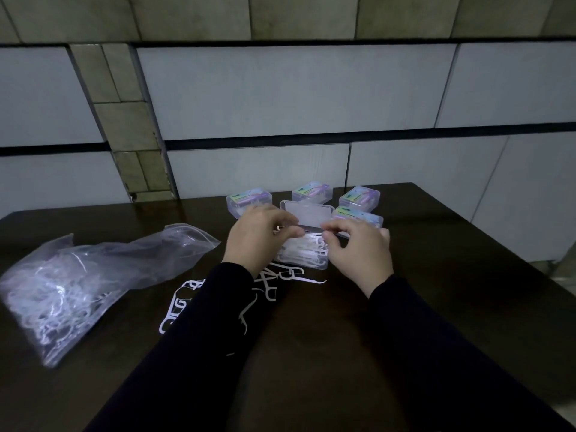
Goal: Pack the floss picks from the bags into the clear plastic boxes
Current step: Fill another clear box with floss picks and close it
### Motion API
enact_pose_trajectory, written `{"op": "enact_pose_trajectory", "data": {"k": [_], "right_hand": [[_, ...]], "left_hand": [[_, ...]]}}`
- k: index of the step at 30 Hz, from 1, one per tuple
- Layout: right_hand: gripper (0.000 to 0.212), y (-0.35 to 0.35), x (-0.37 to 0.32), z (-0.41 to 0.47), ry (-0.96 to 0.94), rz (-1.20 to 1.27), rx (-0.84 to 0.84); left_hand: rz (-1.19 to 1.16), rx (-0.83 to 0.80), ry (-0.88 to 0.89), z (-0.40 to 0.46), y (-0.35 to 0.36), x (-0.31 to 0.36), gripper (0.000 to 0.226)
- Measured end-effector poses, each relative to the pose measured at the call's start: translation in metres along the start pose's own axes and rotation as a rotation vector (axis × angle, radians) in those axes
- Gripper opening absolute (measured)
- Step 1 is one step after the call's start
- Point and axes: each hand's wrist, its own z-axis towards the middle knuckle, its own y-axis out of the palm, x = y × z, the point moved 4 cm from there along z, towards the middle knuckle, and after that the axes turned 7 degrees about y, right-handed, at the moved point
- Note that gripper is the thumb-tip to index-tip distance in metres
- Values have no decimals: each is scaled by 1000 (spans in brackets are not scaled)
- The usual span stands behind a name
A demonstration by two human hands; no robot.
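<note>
A clear plastic bag (78, 285) is lying near the left edge of the dark table (436, 275), its mouth opening toward the middle and a tangle of white floss picks showing through its wall. Loose floss picks (274, 286) are lying scattered near the front middle of the table, partly hidden under the person's dark left sleeve (199, 332). The left hand (258, 238) is curling its fingers over the left side of the open box (307, 252); whether they are pinching a pick cannot be told. This clear box is sitting at the table's middle, filled with white picks, its lid (307, 215) standing upright behind it. The right hand (361, 251) is curling over the box's right side, thumb and forefinger pressed close together at the rim, the object between them unclear. Four closed boxes (311, 190) with coloured labels are standing near the far edge, behind the hands.
</note>
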Motion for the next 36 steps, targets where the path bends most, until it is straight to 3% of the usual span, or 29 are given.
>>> {"op": "enact_pose_trajectory", "data": {"k": [8,18,23,33,36], "right_hand": [[45,4,-1,-5,-23,-145,-103],[42,0,1,-5,-1,-81,-59],[61,0,1,-6,-15,-184,-97],[62,4,5,-8,-15,-120,-135],[59,3,6,-8,-18,-95,-143]], "left_hand": [[66,-221,-86,-7,6,-16,29],[45,-161,-115,-6,-3,-10,26],[41,-208,-208,-10,-7,-17,17],[57,-36,10,-5,-1,7,23],[103,-132,150,-4,10,26,28]]}}
